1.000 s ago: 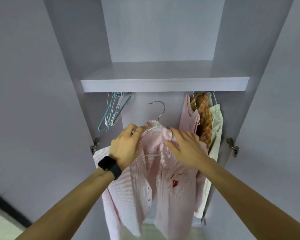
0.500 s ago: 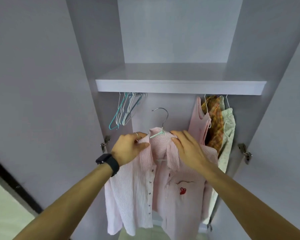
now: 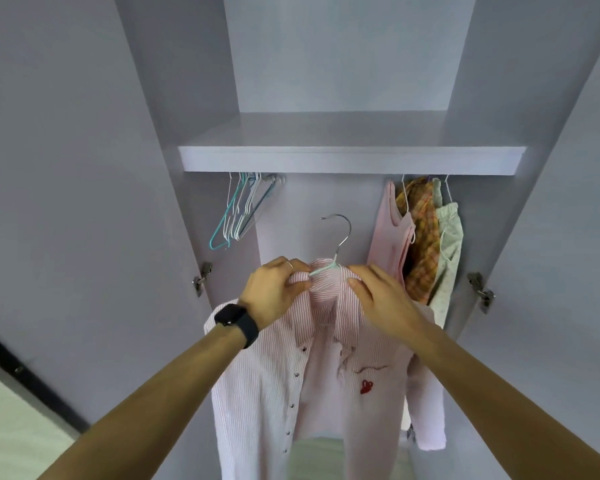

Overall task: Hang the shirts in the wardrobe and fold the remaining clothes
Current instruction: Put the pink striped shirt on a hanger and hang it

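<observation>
A: Where's the shirt?
B: Pink striped shirt (image 3: 264, 393) sits on a hanger (image 3: 323, 270), held up in front of the open wardrobe (image 3: 187, 98); hook stands free below the shelf (image 3: 350, 161), between the empty hangers (image 3: 238, 216) on the L & the hung clothes on the R.
A: Hands?
B: L hand (image 3: 274, 292) pinches collar fabric just beside the hanger neck, fingers curled; R hand (image 3: 378, 299) curls over the collar on the other side, thumb pressed to the cloth, so gripping too; most fingertips tucked into fabric, can't see them fully.
A: Rail?
B: Hidden behind the shelf's front edge; only hook tops show under it.
A: What's hung on the R?
B: Pink top (image 3: 388, 233), orange plaid piece (image 3: 421, 244) behind it, pale printed garment (image 3: 447, 244) at far R; they overlap, so shapes hard to tell; lower parts hidden by shirt & R arm.
A: Shirt details?
B: Front open, buttons down one edge, small red motif (image 3: 366, 387) on the chest; hanger shoulders inside the cloth, not visible; hem cut off at the frame's bottom.
A: Anything else?
B: Black watch (image 3: 236, 320) on L wrist; ring (image 3: 290, 265) on a L finger; door hinges (image 3: 201, 277) either side, blurry.
</observation>
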`<act>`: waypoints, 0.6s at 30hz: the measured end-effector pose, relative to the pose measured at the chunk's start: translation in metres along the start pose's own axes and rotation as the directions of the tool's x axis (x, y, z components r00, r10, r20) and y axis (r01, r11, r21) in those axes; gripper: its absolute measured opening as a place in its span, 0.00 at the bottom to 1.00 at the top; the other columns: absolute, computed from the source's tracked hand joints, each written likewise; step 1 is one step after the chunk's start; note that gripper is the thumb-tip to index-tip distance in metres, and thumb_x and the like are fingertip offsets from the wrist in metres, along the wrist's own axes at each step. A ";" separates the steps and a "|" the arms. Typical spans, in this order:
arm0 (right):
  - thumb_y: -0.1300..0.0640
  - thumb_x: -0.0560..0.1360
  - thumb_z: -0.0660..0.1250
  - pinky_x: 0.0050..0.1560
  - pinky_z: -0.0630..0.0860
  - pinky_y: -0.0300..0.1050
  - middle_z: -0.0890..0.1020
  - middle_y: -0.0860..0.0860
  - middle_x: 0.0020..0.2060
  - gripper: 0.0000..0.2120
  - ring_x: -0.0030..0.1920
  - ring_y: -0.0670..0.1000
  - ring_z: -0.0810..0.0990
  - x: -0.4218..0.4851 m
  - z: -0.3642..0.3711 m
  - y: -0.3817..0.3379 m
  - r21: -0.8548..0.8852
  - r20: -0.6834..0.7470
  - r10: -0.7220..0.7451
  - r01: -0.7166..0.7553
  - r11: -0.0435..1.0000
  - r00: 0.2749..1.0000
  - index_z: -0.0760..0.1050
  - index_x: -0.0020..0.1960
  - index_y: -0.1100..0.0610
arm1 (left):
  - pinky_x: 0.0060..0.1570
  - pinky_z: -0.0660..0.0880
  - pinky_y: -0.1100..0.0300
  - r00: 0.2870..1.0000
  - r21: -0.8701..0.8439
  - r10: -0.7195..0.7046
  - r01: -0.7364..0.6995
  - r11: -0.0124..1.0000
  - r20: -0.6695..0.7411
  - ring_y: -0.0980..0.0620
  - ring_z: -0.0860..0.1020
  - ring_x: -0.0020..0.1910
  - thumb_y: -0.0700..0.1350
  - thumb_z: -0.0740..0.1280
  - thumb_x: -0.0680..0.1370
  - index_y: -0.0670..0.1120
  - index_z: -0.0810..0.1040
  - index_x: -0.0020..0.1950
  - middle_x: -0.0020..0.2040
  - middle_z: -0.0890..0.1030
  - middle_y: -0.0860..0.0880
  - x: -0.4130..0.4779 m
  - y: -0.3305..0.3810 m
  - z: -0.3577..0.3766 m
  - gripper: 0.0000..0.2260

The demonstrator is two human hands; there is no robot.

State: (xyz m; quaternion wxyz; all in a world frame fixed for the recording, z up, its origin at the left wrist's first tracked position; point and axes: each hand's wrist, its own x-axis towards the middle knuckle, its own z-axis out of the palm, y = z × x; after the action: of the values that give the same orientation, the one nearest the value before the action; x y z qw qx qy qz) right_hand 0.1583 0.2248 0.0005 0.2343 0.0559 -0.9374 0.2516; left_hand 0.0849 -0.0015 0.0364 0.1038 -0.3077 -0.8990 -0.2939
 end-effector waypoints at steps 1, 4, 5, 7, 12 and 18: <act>0.50 0.84 0.57 0.52 0.75 0.46 0.77 0.50 0.52 0.15 0.50 0.53 0.78 -0.002 0.000 0.002 -0.018 0.002 0.006 -0.006 1.000 1.000 0.74 0.66 0.54 | 0.50 0.77 0.57 0.999 -0.023 0.006 -0.007 1.000 -0.034 0.51 0.80 0.44 0.50 0.72 0.78 0.53 0.82 0.59 0.52 0.82 0.51 -0.003 0.004 0.006 0.10; 0.53 0.84 0.58 0.51 0.72 0.42 0.77 0.51 0.52 0.13 0.49 0.52 0.78 -0.009 0.005 0.006 -0.015 -0.111 0.029 -0.030 0.999 0.993 0.76 0.62 0.56 | 0.47 0.74 0.63 0.993 -0.065 0.057 -0.064 0.996 -0.099 0.51 0.80 0.45 0.48 0.72 0.78 0.52 0.81 0.60 0.52 0.79 0.51 -0.011 0.010 0.021 0.11; 0.54 0.84 0.59 0.51 0.71 0.40 0.77 0.51 0.52 0.12 0.49 0.51 0.77 -0.012 0.007 0.009 -0.013 -0.150 0.038 -0.041 0.999 0.988 0.76 0.61 0.56 | 0.48 0.75 0.64 0.993 -0.093 0.074 -0.083 0.992 -0.094 0.52 0.79 0.46 0.49 0.72 0.78 0.53 0.80 0.61 0.53 0.77 0.52 -0.013 0.010 0.023 0.12; 0.55 0.84 0.59 0.51 0.70 0.37 0.77 0.50 0.52 0.10 0.49 0.46 0.75 -0.015 0.007 0.011 -0.007 -0.193 0.043 -0.045 0.999 0.980 0.76 0.61 0.56 | 0.54 0.73 0.66 0.998 -0.154 0.068 -0.070 0.986 -0.017 0.56 0.77 0.50 0.54 0.71 0.77 0.57 0.80 0.62 0.59 0.72 0.55 -0.008 0.013 0.019 0.13; 0.53 0.84 0.59 0.49 0.68 0.37 0.76 0.48 0.50 0.11 0.46 0.44 0.72 -0.017 0.005 0.001 -0.020 -0.158 0.013 -0.017 1.000 0.987 0.77 0.61 0.55 | 0.61 0.73 0.57 0.989 -0.009 0.116 -0.115 0.993 0.093 0.53 0.74 0.60 0.55 0.66 0.80 0.52 0.83 0.58 0.65 0.72 0.56 0.017 0.038 0.003 0.11; 0.43 0.84 0.49 0.50 0.75 0.47 0.80 0.47 0.51 0.21 0.50 0.52 0.79 -0.032 -0.006 0.023 -0.194 -0.095 0.046 -0.064 0.979 0.994 0.76 0.61 0.51 | 0.56 0.75 0.53 0.989 0.061 0.117 -0.123 0.990 0.092 0.51 0.80 0.52 0.53 0.63 0.83 0.50 0.80 0.56 0.66 0.73 0.57 0.012 0.029 0.003 0.10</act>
State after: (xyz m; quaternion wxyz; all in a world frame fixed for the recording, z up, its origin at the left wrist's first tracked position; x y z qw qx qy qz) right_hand 0.1839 0.2476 -0.0204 0.2734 -0.0050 -0.9474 0.1663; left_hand 0.0931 0.0246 0.0513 0.0915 -0.3705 -0.8918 -0.2430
